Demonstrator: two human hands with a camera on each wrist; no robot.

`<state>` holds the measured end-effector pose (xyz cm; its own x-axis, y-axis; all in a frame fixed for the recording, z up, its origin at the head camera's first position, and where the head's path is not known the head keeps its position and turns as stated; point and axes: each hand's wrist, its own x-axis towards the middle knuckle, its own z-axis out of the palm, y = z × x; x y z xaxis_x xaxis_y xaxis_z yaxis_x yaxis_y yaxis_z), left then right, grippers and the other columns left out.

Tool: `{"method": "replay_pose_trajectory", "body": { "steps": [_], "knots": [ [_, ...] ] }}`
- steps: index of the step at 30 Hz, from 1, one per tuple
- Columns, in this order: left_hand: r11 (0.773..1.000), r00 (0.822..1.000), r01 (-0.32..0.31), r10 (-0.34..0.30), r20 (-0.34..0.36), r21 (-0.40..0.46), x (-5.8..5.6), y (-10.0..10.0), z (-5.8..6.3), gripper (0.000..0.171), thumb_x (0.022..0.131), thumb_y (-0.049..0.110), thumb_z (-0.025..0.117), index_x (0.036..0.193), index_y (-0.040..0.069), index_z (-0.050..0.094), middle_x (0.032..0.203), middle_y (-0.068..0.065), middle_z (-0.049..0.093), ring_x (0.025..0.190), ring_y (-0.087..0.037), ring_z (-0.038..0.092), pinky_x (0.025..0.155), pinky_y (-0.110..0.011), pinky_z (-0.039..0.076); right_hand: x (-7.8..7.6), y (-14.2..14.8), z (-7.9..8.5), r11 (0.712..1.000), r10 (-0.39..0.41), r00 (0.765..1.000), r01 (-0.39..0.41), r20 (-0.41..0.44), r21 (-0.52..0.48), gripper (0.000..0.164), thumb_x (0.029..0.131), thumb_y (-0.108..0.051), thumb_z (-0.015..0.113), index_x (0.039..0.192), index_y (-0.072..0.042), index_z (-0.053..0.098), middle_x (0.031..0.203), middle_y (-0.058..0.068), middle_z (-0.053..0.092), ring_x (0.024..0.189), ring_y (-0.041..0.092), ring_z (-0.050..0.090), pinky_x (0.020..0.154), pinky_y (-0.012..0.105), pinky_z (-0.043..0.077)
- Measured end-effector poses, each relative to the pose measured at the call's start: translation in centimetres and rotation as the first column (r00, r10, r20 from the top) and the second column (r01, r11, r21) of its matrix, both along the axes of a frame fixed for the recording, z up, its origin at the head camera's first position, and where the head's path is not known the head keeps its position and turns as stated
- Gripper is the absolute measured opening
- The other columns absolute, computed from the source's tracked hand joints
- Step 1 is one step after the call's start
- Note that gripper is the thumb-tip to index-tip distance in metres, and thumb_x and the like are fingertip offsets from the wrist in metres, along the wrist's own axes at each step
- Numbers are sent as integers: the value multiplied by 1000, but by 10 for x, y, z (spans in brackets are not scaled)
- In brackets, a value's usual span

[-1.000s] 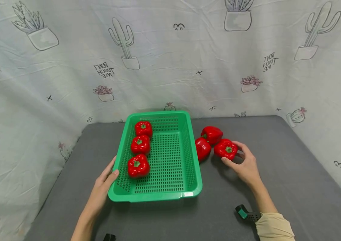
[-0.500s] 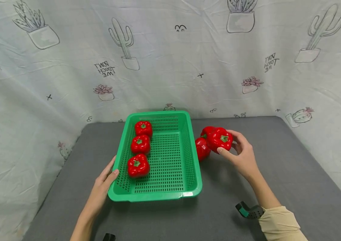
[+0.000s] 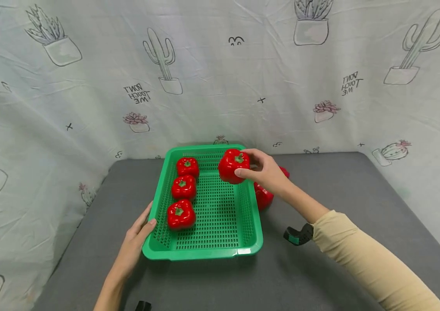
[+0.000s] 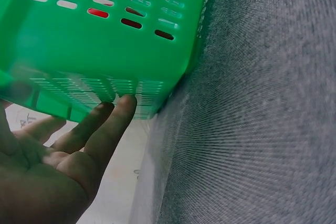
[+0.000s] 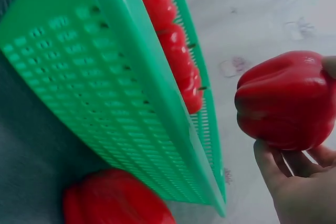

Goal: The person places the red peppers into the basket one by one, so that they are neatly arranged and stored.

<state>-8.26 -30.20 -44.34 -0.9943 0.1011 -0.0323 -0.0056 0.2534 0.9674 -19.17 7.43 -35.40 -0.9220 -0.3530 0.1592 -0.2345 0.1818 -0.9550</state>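
Observation:
My right hand [image 3: 264, 172] holds a red bell pepper [image 3: 232, 166] above the far right part of a green perforated basket [image 3: 200, 254]. In the right wrist view, this bell pepper [image 5: 286, 100] is raised beyond the basket's rim [image 5: 152, 77], with fingers under it and the thumb at its edge. The left hand [image 3: 133, 242] grips the basket's left side, thumb over the rim. Its fingers [image 4: 107, 129] touch the outer wall in the left wrist view. Inside the basket, three red bell peppers [image 3: 181, 214] stand in a row along the left, stems up.
Right of the basket, a red bell pepper [image 3: 263, 196] lies on the grey table [image 3: 321, 181]. Another bell pepper [image 3: 284, 172] is mostly hidden behind the right hand. A cactus-print cloth [image 3: 212, 108] hangs behind the table.
The right hand has lifted the bell pepper from the table and carried it left over the basket's right rim. The left hand stays on the basket.

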Motion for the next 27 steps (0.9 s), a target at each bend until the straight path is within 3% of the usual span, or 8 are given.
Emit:
{"method": "replay_pose_trajectory", "body": {
  "steps": [8, 13, 21, 27],
  "knots": [
    [1000, 1000, -9, 9, 1, -2, 0, 1, 0, 54, 106, 37, 47, 155, 40, 26, 156, 7, 28, 133, -18, 39, 92, -24, 43, -37, -20, 10, 996, 6, 994, 3, 107, -85, 58, 91, -26, 70, 139, -5, 48, 124, 10, 59, 113, 27, 54, 97, 48, 43],
    [1000, 1000, -9, 8, -7, -8, 1, -1, 0, 54, 106, 36, 46, 155, 39, 26, 157, 5, 27, 133, -19, 40, 92, -25, 43, -52, -31, 4, 1000, 12, 990, -11, 142, -10, 56, 90, -30, 72, 136, -6, 52, 121, 9, 61, 110, 25, 56, 93, 43, 46],
    [1000, 1000, 27, -26, -9, 9, 5, -5, 3, 54, 106, 35, 45, 156, 38, 24, 158, 2, 25, 132, -23, 42, 91, -28, 46, -57, -48, -21, 992, 36, 989, -52, 144, 111, 65, 88, -34, 75, 140, -5, 48, 122, 6, 60, 112, 22, 55, 93, 42, 46],
    [1000, 1000, 28, -27, -13, 13, 10, -8, 7, 53, 106, 34, 46, 156, 37, 26, 157, 1, 26, 131, -23, 43, 91, -28, 46, -58, -54, -28, 978, 44, 996, -58, 74, 202, 66, 87, -36, 76, 139, -5, 50, 117, 3, 61, 106, 20, 57, 89, 40, 49]
  ]
}}
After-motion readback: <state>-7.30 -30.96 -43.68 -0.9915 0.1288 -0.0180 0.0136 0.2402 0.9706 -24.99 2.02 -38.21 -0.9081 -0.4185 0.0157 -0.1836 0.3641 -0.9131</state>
